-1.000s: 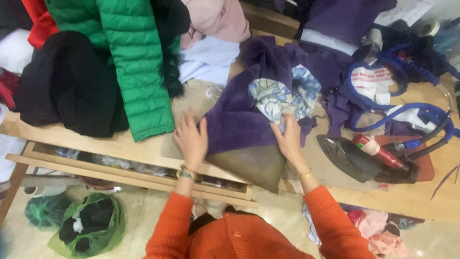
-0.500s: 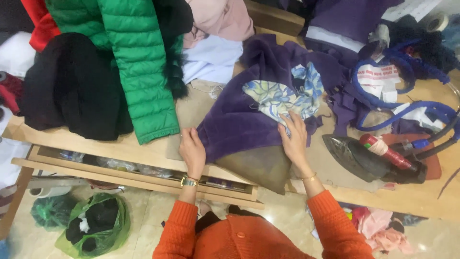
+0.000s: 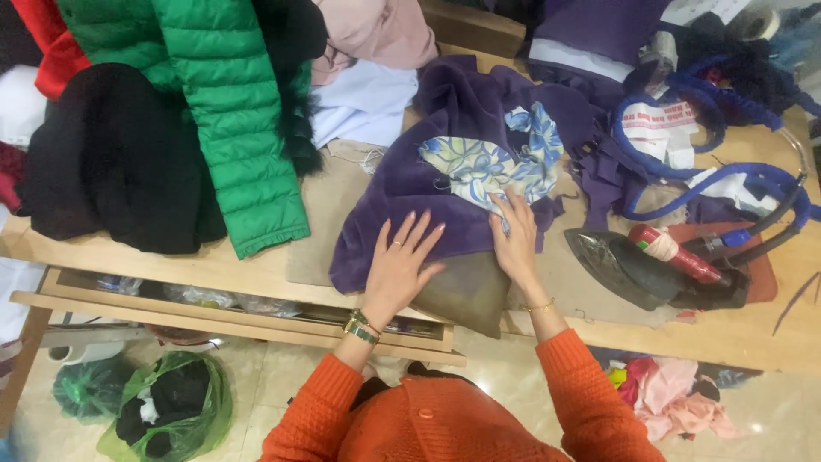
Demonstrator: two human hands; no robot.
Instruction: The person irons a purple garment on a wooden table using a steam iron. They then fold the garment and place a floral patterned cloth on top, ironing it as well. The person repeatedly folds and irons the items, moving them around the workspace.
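Note:
A purple velvet garment (image 3: 445, 145) with a blue floral lining (image 3: 492, 162) lies over a brown pressing pad (image 3: 462, 295) on the wooden table (image 3: 162, 257). My left hand (image 3: 400, 265) lies flat on the garment's lower edge, fingers spread. My right hand (image 3: 516, 239) presses flat on the garment just below the floral lining. Both arms wear orange sleeves; a watch is on the left wrist, a thin bracelet on the right.
A dark iron (image 3: 637, 269) with a red handle rests to the right, its blue cord (image 3: 727, 175) looped behind. A green puffer jacket (image 3: 227, 120) and black clothes (image 3: 111, 162) hang at left. A green bag (image 3: 171, 411) and cloth scraps (image 3: 667, 389) lie on the floor.
Both hands slid along the purple garment toward the middle; the left moved right onto the lower edge, the right stayed flat by the floral lining. The camera view shifted slightly.

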